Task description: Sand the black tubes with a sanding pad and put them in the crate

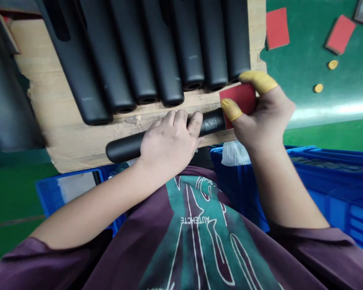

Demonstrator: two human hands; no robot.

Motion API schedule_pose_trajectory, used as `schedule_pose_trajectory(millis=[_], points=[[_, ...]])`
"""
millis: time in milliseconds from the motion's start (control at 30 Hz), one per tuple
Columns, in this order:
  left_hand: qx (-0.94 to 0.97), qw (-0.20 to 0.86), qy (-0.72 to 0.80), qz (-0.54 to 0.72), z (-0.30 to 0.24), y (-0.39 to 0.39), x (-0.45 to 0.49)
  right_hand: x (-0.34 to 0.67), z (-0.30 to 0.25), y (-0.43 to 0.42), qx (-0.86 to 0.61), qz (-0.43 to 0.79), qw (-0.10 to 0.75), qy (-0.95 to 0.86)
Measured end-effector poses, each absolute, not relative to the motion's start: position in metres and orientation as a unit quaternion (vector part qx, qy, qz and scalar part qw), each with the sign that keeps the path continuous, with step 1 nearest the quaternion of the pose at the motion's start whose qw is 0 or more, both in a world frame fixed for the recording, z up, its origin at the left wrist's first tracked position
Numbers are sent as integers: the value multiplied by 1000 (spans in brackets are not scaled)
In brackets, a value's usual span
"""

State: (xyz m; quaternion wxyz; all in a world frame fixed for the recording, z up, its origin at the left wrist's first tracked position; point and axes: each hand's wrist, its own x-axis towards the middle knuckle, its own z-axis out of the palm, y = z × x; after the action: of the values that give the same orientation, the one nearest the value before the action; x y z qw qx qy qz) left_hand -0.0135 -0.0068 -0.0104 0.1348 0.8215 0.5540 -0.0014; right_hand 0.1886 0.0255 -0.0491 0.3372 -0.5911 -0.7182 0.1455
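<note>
In left hand (167,147), black tube (213,123); right (261,121), red pad (238,100).

This is a factory workshop: beyond the left hand (167,145), rows of matte black tubes (131,48) lie on a cardboard sheet (39,92); beyond the right hand (260,117), with its yellow finger cots (258,82), red pads (277,28) sit on a green work surface (314,52), and blue plastic crates (329,177) stand just below it
</note>
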Motion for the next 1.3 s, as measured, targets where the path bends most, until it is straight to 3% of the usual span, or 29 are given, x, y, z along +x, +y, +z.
schedule_pose_trajectory(millis=[833,1300], points=[[824,136,549,-43,-5,-3,-12,193,-52,29,-570,186,345,-722],[832,110,543,-30,-11,-3,-14,193,-42,33,-581,203,260,-744]])
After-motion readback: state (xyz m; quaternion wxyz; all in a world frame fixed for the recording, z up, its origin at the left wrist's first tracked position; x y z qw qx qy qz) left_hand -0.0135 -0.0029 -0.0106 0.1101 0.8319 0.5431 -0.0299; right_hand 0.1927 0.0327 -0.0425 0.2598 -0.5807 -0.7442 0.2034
